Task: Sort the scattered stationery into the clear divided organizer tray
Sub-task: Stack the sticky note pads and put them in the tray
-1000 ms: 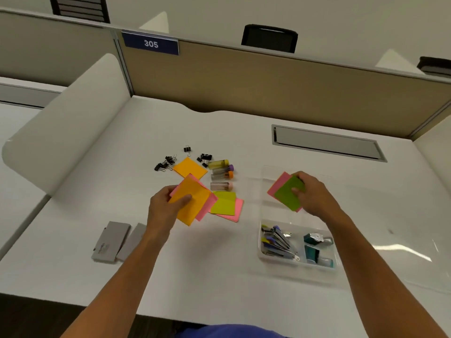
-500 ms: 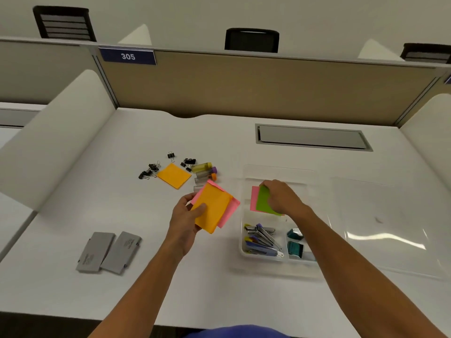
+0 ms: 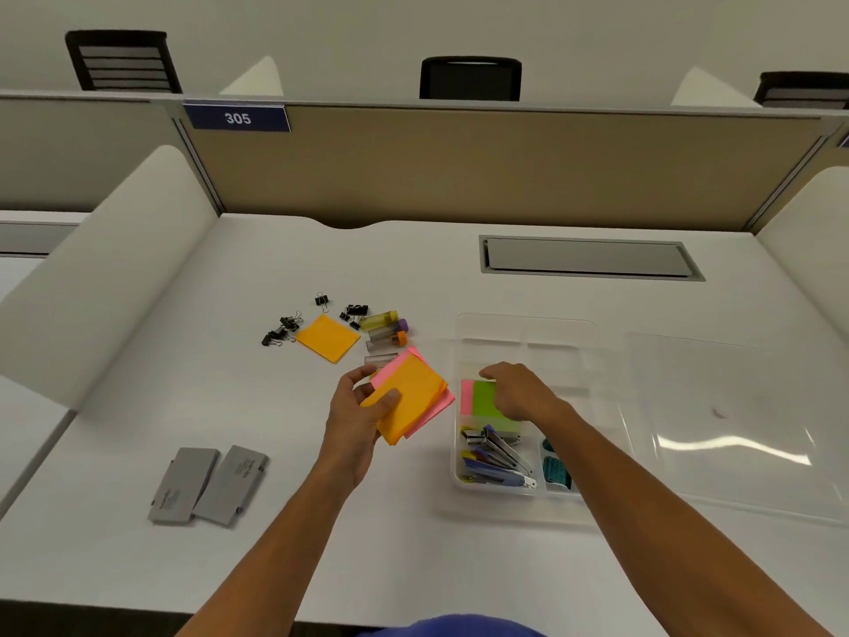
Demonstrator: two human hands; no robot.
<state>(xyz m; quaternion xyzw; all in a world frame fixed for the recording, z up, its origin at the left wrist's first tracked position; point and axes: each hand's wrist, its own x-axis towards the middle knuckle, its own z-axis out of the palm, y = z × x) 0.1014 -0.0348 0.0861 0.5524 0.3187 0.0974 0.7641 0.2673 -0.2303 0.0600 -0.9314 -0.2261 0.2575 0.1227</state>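
Observation:
My left hand (image 3: 356,409) grips a stack of orange and pink sticky notes (image 3: 413,397) just left of the clear divided organizer tray (image 3: 523,326). My right hand (image 3: 521,390) holds green and pink sticky notes (image 3: 482,400) down inside the tray's left middle compartment. The tray's near compartments hold staplers (image 3: 494,457) and teal items (image 3: 556,471). On the desk lie another orange sticky pad (image 3: 328,337), several black binder clips (image 3: 285,331) and small clear tubes with coloured caps (image 3: 386,331).
Two grey flat cases (image 3: 206,485) lie at the near left. A clear lid (image 3: 735,425) lies right of the tray. A grey cable hatch (image 3: 590,257) is set into the desk at the back. Partition walls surround the desk.
My right hand carried the green and pink notes down into the tray compartment. My left hand moved right with the orange and pink stack, closer to the tray.

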